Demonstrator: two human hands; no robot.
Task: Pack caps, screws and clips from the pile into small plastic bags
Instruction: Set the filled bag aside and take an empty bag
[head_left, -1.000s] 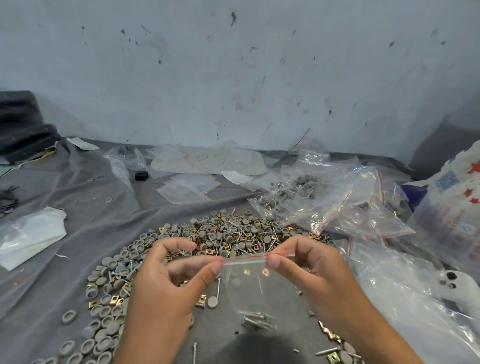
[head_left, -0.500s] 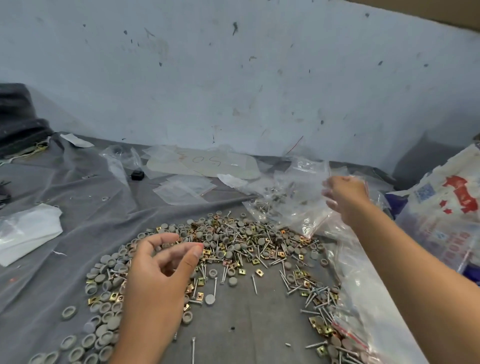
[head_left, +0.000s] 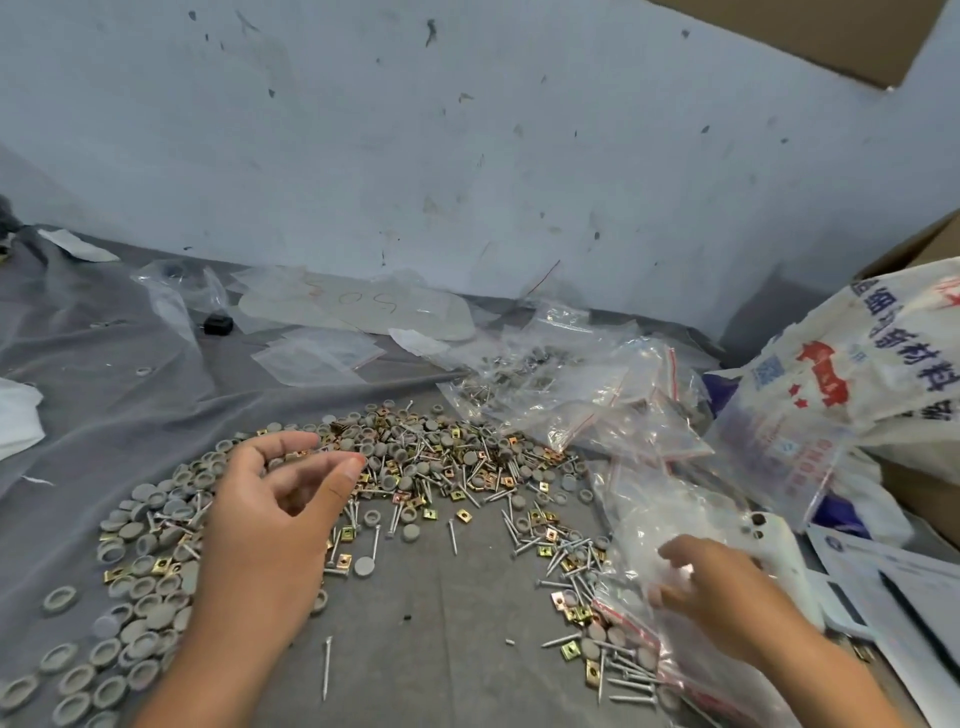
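A pile of grey caps, brass clips and screws is spread over the grey cloth. My left hand hovers over the pile's left side with its fingers apart and curled, and nothing is in it. My right hand, blurred by motion, rests with spread fingers on a heap of small clear plastic bags with red zip lines at the near right. Filled bags lie behind the pile at the right.
A big white printed sack and a cardboard box edge stand at the right. Flat empty bags and a small black object lie at the back. A white device sits under plastic near my right hand.
A second ago both hands held a small bag by its zip. My right hand carried it to the filled bags, then came back down to the near bag heap. My left hand stayed over the pile.
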